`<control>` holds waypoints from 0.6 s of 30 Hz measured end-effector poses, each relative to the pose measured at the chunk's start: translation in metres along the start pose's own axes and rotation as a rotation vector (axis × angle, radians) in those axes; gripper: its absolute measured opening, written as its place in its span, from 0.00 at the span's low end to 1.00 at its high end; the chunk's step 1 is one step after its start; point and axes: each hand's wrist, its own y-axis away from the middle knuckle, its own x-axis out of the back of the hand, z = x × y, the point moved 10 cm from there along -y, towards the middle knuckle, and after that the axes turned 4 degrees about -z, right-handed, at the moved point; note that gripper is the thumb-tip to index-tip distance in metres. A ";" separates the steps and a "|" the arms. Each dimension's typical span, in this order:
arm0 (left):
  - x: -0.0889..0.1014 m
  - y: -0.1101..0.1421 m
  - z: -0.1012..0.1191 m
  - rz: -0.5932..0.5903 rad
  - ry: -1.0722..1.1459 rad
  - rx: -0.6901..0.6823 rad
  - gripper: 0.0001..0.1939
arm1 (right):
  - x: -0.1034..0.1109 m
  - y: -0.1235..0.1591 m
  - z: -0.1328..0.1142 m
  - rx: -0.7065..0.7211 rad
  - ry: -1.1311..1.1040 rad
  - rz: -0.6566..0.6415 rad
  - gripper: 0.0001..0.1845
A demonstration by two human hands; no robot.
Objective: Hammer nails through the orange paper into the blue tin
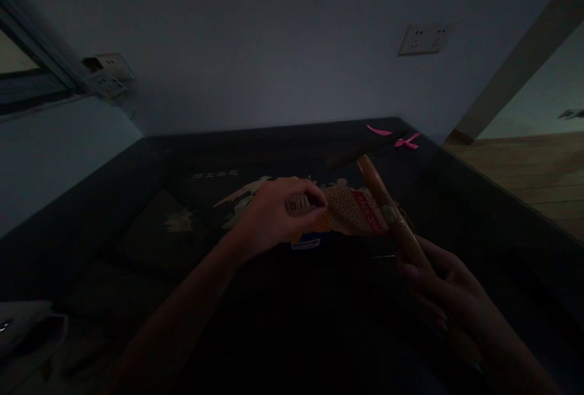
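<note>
The scene is dim. In my right hand (447, 288) is a hammer (396, 220), held by its wooden handle. Its dark head (365, 150) points up and away from me. My left hand (285, 209) is closed in a pinch, thumb tip and index fingertip together; anything between them is too small to make out. Just behind and below that hand lies a tan, dark-spotted item (344, 203) with a red label, partly covered by the hand and the handle. A blue-and-orange printed piece (305, 241) shows under the left hand.
The black surface (182, 151) bears pale floral pictures and lettering. A pink ribbon bow (407, 142) lies at its far right corner. Wall sockets (425, 39) are on the back wall, others (107, 74) at left. A white object (22, 322) stands lower left; wooden floor (538, 167) shows at right.
</note>
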 end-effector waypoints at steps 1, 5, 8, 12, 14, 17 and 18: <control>0.004 -0.004 -0.015 0.094 0.023 0.043 0.02 | 0.000 0.000 0.001 -0.001 -0.005 0.003 0.30; -0.010 -0.011 -0.056 0.193 0.093 0.126 0.02 | -0.001 -0.002 0.005 -0.006 0.006 -0.008 0.31; -0.022 -0.011 -0.063 0.168 0.100 0.127 0.03 | -0.001 -0.003 0.007 -0.004 0.028 -0.014 0.32; -0.025 -0.010 -0.063 0.152 0.100 0.140 0.03 | 0.001 -0.003 0.011 -0.028 0.020 -0.008 0.34; -0.026 -0.009 -0.064 0.142 0.119 0.150 0.03 | 0.002 -0.002 0.013 -0.040 0.024 0.000 0.34; -0.029 -0.009 -0.067 0.140 0.163 0.156 0.03 | 0.001 -0.002 0.015 -0.050 0.035 -0.012 0.33; -0.030 -0.009 -0.069 0.142 0.176 0.159 0.03 | 0.001 -0.002 0.015 -0.052 0.037 -0.014 0.33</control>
